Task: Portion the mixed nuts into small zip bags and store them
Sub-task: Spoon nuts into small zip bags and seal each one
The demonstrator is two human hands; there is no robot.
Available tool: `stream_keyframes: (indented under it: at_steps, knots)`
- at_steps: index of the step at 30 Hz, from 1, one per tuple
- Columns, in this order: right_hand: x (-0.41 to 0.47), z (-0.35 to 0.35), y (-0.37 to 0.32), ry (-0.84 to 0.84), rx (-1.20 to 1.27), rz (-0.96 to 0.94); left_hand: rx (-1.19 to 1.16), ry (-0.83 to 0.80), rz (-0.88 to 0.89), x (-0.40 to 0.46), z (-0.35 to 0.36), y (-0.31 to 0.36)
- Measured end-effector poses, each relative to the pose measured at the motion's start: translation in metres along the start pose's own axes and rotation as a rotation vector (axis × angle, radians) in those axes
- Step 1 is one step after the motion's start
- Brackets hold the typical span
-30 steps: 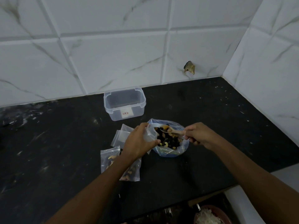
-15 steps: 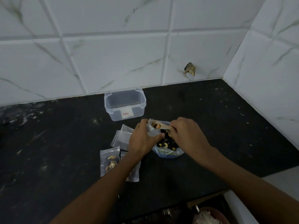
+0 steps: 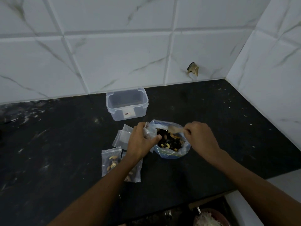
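A large open plastic bag [image 3: 182,152] of mixed nuts [image 3: 169,141] sits on the black counter [image 3: 65,152]. My left hand [image 3: 140,142] grips a small clear zip bag [image 3: 149,132] at the big bag's left rim. My right hand [image 3: 200,137] holds a spoon [image 3: 175,129] whose bowl hovers over the nuts. Two filled small zip bags lie in front: one [image 3: 111,162] in plain sight, the other [image 3: 135,173] partly under my left forearm. Empty small bags [image 3: 123,137] lie behind my left hand.
An open clear plastic container [image 3: 127,103] stands near the tiled wall behind the bags. The tiled wall [image 3: 268,79] closes the right side. The counter's front edge runs at lower right, with a bowl of white food [image 3: 210,219] below it.
My right hand carried the spoon left to the small bag, then drew back right over the nuts. My left hand stayed on the small bag.
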State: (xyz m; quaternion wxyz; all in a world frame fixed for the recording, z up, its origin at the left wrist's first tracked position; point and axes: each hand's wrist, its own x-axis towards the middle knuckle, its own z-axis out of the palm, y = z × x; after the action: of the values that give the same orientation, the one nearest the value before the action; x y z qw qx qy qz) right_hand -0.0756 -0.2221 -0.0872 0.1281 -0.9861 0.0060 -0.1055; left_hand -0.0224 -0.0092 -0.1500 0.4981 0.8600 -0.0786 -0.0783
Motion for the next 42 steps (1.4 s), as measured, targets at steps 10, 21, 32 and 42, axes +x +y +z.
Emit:
stream_keyframes:
  at_steps: [10,21,32,42]
  knots:
    - [-0.008,0.058,-0.015,-0.18,-0.14,-0.043,-0.105,-0.121,-0.056,-0.008,0.013,-0.01]
    - [0.011,0.064,-0.015,-0.356,0.575,0.531,-0.152,-0.129,-0.056,-0.007,0.016,-0.01]
    - [0.002,0.032,0.009,-0.404,0.911,0.747,-0.091,-0.097,-0.044,-0.008,0.0,-0.005]
    - [0.001,-0.022,0.001,-0.364,0.955,0.586,0.171,-0.011,-0.016,0.0,0.011,0.012]
